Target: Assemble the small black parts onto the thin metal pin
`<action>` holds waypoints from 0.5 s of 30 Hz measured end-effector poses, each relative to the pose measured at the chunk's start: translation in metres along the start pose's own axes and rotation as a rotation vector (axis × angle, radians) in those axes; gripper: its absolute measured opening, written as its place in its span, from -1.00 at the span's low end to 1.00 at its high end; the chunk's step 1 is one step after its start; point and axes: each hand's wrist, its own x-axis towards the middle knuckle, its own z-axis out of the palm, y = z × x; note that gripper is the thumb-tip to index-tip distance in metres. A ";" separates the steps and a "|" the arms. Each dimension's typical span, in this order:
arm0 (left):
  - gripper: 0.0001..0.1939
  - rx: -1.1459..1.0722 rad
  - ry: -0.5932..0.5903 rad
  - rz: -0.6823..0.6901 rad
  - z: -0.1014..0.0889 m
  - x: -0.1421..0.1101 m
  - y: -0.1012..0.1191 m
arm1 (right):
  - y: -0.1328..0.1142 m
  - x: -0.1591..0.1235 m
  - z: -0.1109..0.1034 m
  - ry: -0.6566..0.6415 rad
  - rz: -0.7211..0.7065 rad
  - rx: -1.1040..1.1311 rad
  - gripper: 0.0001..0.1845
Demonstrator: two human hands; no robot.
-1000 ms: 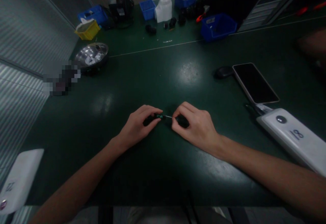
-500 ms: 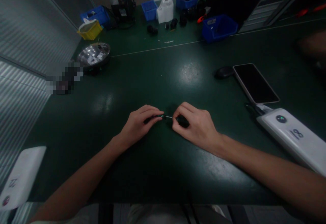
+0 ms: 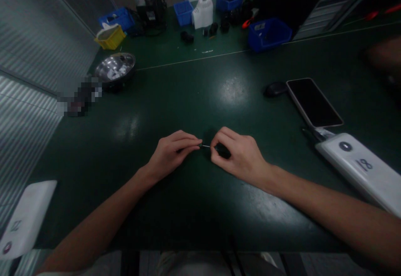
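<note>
Both of my hands rest on the dark green table [image 3: 200,209] near its front edge, fingertips almost meeting. My left hand [image 3: 171,154] is closed in a pinch on a small dark part with a thin metal pin [image 3: 205,146] sticking out to the right. My right hand [image 3: 239,154] is closed around a small black piece [image 3: 223,151] at the pin's other end. Fingers hide most of both pieces.
A dark phone [image 3: 313,102] and a black oval object [image 3: 275,88] lie to the right, with a white power bank [image 3: 360,169] nearer me. A metal bowl [image 3: 115,67] sits at left, blue bins [image 3: 267,32] and a yellow bin [image 3: 109,37] at the back. A white device [image 3: 21,221] lies front left.
My left fingers have closed further over the small part, hiding the green bit seen earlier. The right hand has shifted slightly left toward the pin.
</note>
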 end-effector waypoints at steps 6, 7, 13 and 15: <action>-0.74 0.037 -0.035 0.052 0.001 -0.001 0.001 | 0.000 -0.001 0.001 -0.017 -0.048 -0.020 -0.88; -0.74 0.025 -0.036 0.051 0.001 -0.001 0.001 | 0.000 -0.001 0.001 -0.016 -0.056 -0.013 -0.88; -0.74 0.008 -0.048 0.069 0.000 -0.002 -0.001 | 0.002 -0.002 0.003 -0.023 -0.105 0.023 -0.89; -0.76 0.026 -0.052 0.084 0.001 -0.002 -0.001 | 0.002 -0.002 0.003 -0.020 -0.107 0.021 -0.89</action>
